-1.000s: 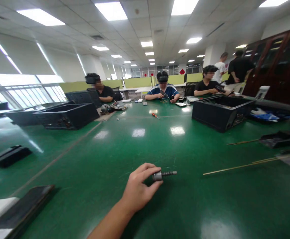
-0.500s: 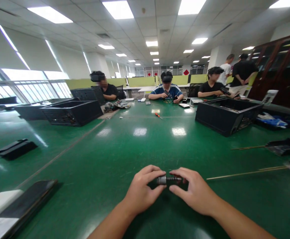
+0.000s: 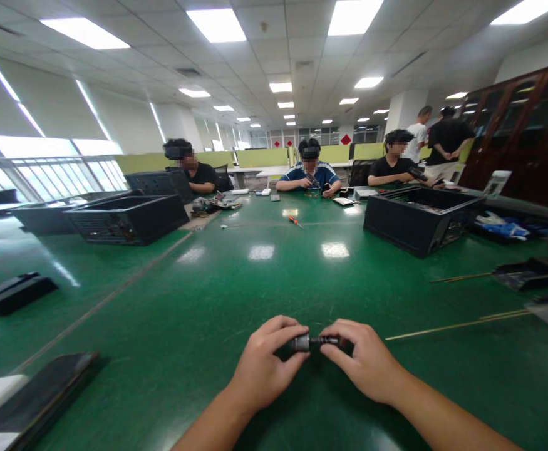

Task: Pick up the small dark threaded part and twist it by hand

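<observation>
Low over the green table (image 3: 198, 351), a short dark cylindrical tool with a grey collar (image 3: 301, 342) lies sideways between my two hands. My left hand (image 3: 268, 360) is closed round its thicker left end, which the fingers mostly hide. From the collar a thin, ribbed dark shaft points right. My right hand (image 3: 361, 357) pinches this narrow end between thumb and fingers. The exact kind of tool is not clear, and its right tip is hidden behind the right fingers.
Black computer cases (image 3: 133, 219) stand at the left, with another case (image 3: 419, 219) at right. An orange screwdriver (image 3: 295, 221) lies mid-table. Thin rods (image 3: 456, 324) are right of my hands; a dark flat panel (image 3: 43, 391) lies front left. Several people (image 3: 309, 172) are across the table.
My right thumb and fingertips have closed in on the narrow end of the tool. The left hand keeps its hold. The whole view has shifted slightly, with the scene moving left.
</observation>
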Action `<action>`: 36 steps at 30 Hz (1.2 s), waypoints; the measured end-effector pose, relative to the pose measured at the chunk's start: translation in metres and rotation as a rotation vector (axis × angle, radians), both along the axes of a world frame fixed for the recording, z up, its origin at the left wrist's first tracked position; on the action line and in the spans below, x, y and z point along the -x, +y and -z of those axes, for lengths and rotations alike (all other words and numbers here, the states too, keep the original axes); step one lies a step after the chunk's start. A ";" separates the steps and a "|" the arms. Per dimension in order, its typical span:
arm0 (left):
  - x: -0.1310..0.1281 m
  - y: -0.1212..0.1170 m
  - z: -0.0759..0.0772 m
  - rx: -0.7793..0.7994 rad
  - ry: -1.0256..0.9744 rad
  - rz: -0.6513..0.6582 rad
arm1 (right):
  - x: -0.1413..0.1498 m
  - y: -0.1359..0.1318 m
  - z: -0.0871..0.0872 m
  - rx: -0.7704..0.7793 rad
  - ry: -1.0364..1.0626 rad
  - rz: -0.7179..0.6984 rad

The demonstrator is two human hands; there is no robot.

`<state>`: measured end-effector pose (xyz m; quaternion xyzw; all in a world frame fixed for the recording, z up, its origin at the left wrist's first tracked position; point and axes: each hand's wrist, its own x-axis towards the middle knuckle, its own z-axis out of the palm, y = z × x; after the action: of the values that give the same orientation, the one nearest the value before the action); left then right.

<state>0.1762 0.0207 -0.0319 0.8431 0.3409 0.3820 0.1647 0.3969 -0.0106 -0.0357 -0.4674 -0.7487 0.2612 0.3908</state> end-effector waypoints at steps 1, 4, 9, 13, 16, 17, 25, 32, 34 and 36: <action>0.000 0.000 0.000 0.000 0.003 -0.002 | 0.000 0.000 0.000 0.000 0.001 -0.001; 0.000 0.001 0.000 0.008 0.014 -0.003 | 0.000 0.001 0.000 -0.002 0.005 0.005; 0.000 0.002 -0.001 0.029 0.010 -0.008 | 0.001 0.002 -0.001 -0.010 0.010 0.015; 0.003 0.001 -0.001 0.031 0.011 -0.023 | 0.001 0.002 0.000 -0.012 0.003 0.024; 0.004 0.001 -0.001 0.033 0.004 -0.027 | 0.001 0.002 0.001 -0.007 -0.004 0.025; 0.004 0.002 -0.001 0.031 0.000 -0.030 | 0.001 0.002 0.001 -0.009 -0.005 0.026; 0.004 0.003 -0.001 0.029 -0.010 -0.053 | -0.002 0.005 0.004 0.008 -0.022 0.055; 0.005 0.004 -0.002 0.013 0.004 -0.066 | -0.005 0.006 0.006 -0.027 -0.018 0.063; 0.005 0.004 -0.002 0.009 0.006 -0.073 | -0.006 0.007 0.006 -0.034 -0.016 0.068; 0.005 0.005 -0.002 0.010 0.003 -0.075 | -0.007 0.008 0.007 -0.035 -0.012 0.071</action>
<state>0.1712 0.0254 -0.0295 0.8294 0.3744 0.3849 0.1541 0.4038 -0.0030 -0.0424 -0.4882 -0.7386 0.2311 0.4034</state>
